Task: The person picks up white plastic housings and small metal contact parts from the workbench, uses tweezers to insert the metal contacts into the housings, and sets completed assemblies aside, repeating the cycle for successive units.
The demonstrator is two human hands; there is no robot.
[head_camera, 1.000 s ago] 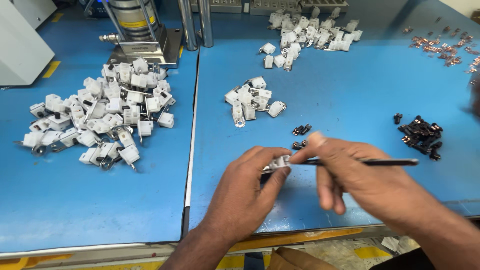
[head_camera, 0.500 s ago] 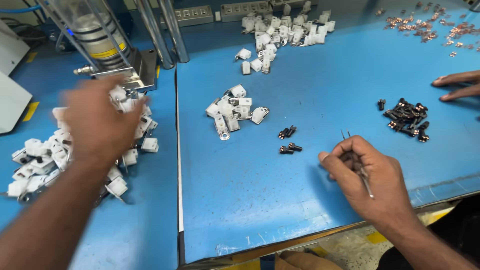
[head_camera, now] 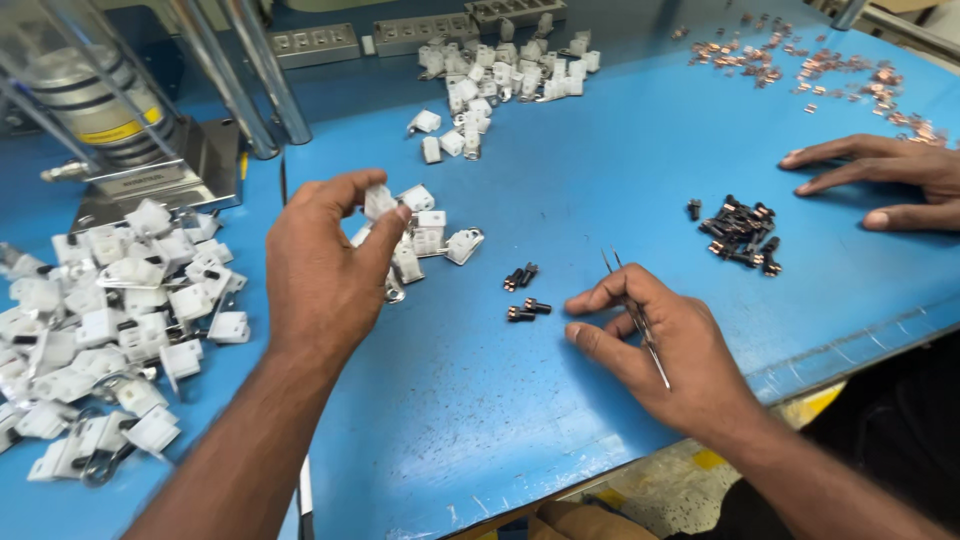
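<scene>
Picking step: left hand (head_camera: 325,265) pinched one white plastic housing (head_camera: 379,200) between thumb and forefinger, lifted just above the small middle cluster of housings (head_camera: 432,238) on the blue bench (head_camera: 600,150).
Right hand (head_camera: 672,345): rested on the bench, fingers curled around slim metal tweezers (head_camera: 635,318), tips pointing away from the person.
Black screws (head_camera: 524,293): four loose pieces lay just beside the right fingertips (a larger black heap (head_camera: 738,228) sat well apart to the right).
Stock: big pile of housings (head_camera: 110,330) at far left; another heap (head_camera: 500,70) at the back; copper parts (head_camera: 810,70) far right.
Other person: a hand (head_camera: 880,178) lay flat near the black heap.
Next move, as judged: bringing housing and tweezers together calls for a tweezer grip on one screw.
Change from half a second earlier: left hand had come across from the left pile to the middle cluster; right hand kept its place.
</scene>
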